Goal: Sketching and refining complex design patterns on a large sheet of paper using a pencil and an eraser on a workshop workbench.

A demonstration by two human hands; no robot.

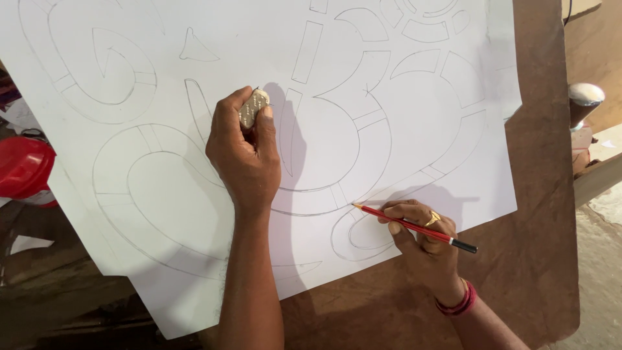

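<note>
Two hands: both work on one large white paper sheet (414, 175), seen from above by the head camera.
Sheet: it lies on a brown board (544, 194) and covers most of it; thin grey pencil outlines of broad curling bands, split into segments by short cross lines, run all over it.
Sheet edges: the top and left run out of view, and the lower left corner hangs past the board.
Left hand (245, 155): it rests near the middle of the sheet, its grip pinched around a small worn eraser (253, 107), with thumb and fingers closed on its sides.
Eraser: oblong and dull grey-beige; its lower part sits inside the fingers, and whether its tip touches the paper cannot be told.
Right hand (421, 236): it lies at the sheet's lower right edge, its grip pressed together on a red pencil (414, 228).
Pencil: slim, red, with a black end; its sharpened point rests on a drawn curve just left of the hand.
Jewellery: a gold ring (433, 219) shows on one finger, and red bangles (459, 302) circle the right wrist.
Surroundings: a red round container (23, 170) sits at the left edge, partly behind the sheet, so its shape is unclear.
Hard to read: a white-tipped object (585, 97) at the far right is cut off and cannot be identified.
</note>
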